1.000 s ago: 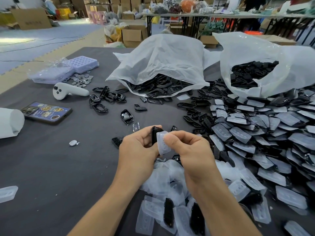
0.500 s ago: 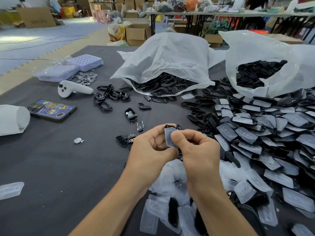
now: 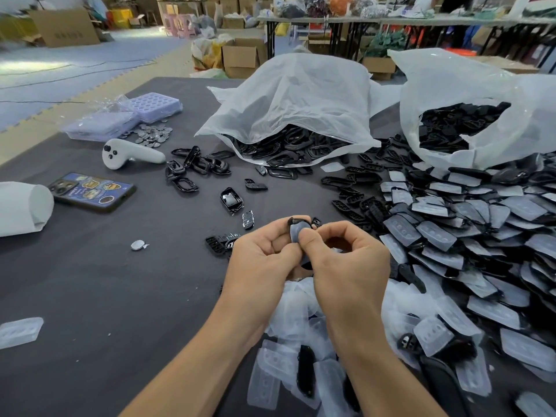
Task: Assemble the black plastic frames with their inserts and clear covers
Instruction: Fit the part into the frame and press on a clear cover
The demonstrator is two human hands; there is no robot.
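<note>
Along the right edge of the dark tabletop (image 3: 90, 296): big pile of covered black pieces (image 3: 481, 236), unchanged. Two white bags of black parts toward the far edge: left bag (image 3: 294, 100) lying open on its side, right bag (image 3: 451, 94) at the far right corner. At the near edge, heap of loose clear covers (image 3: 301, 311), under the wrists. Toward the left edge: phone (image 3: 91, 191) and white controller (image 3: 129, 153), not moved.

Hands: left hand (image 3: 258, 263) and right hand (image 3: 349, 266) meet above that heap, same spot as 1 s ago. Left fingers curled round the black frame (image 3: 296, 220), only its top rim showing. Right thumb and forefinger pinch the clear cover (image 3: 296, 233) against the frame.

Diff vs 1 s ago: cover then stuck out past the frame, mostly visible. Now it sits against the frame with the thumb over most of it.

Smallest: coin cell (image 3: 137, 244), alone left of the hands.
</note>
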